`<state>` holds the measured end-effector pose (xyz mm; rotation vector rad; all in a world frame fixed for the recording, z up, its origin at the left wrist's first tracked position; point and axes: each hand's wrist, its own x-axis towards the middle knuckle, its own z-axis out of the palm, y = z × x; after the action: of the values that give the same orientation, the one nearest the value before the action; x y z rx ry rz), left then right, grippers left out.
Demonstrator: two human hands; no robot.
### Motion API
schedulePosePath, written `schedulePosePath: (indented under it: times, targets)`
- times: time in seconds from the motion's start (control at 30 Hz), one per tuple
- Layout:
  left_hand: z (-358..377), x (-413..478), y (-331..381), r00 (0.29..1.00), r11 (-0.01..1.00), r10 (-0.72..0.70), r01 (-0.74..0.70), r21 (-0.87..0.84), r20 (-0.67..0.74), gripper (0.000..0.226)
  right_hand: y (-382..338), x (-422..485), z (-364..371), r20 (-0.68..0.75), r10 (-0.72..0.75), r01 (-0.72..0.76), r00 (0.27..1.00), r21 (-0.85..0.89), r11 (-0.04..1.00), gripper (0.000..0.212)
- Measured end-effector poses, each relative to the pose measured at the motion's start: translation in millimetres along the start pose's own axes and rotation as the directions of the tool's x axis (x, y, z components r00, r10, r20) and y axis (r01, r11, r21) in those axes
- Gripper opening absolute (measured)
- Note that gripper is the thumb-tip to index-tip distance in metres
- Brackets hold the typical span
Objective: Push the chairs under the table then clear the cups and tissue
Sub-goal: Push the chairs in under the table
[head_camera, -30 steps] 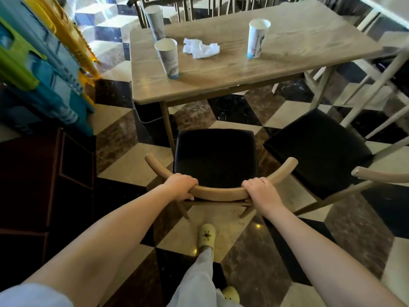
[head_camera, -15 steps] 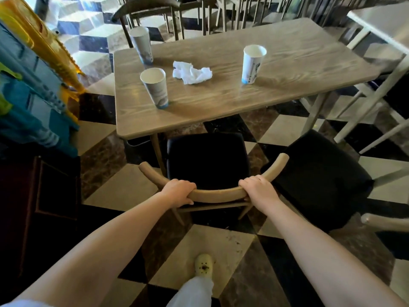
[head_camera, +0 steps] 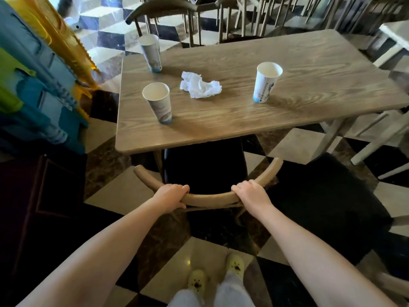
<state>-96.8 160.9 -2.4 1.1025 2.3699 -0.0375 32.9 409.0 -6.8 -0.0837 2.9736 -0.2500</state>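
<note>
While two hands (head_camera: 171,196) (head_camera: 251,193) clutch one chair (head_camera: 210,198), three cups (head_camera: 158,103) stand.

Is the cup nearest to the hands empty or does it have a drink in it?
Empty, as far as its open top shows: the nearest cup stands upright and only pale inside wall is visible, no liquid. Its very bottom is hidden.

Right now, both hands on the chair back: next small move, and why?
Probably keep pushing forward a little. The left hand and right hand grip the chair's curved backrest, but only the front of the black seat sits under the table.
</note>
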Motion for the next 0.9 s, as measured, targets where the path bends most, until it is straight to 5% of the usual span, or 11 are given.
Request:
schedulePosePath:
  times: [0.57,0.73,0.9]
  targets:
    - [8,42,25,0.997,0.998,-0.056,0.057,0.019,-0.049,0.046,69,37,13,0.025,-0.112,0.114,0.993,-0.059,0.992,0.048]
    - [19,36,34,0.974,0.985,-0.169,0.163,-0.048,-0.153,0.049,63,31,22,0.039,-0.004,0.001,0.999,0.081,0.997,0.051]
    - [30,15,65,0.823,0.847,-0.518,0.457,-0.271,-0.232,0.08,34,14,21,0.034,0.29,-0.29,0.956,0.237,0.927,0.071]
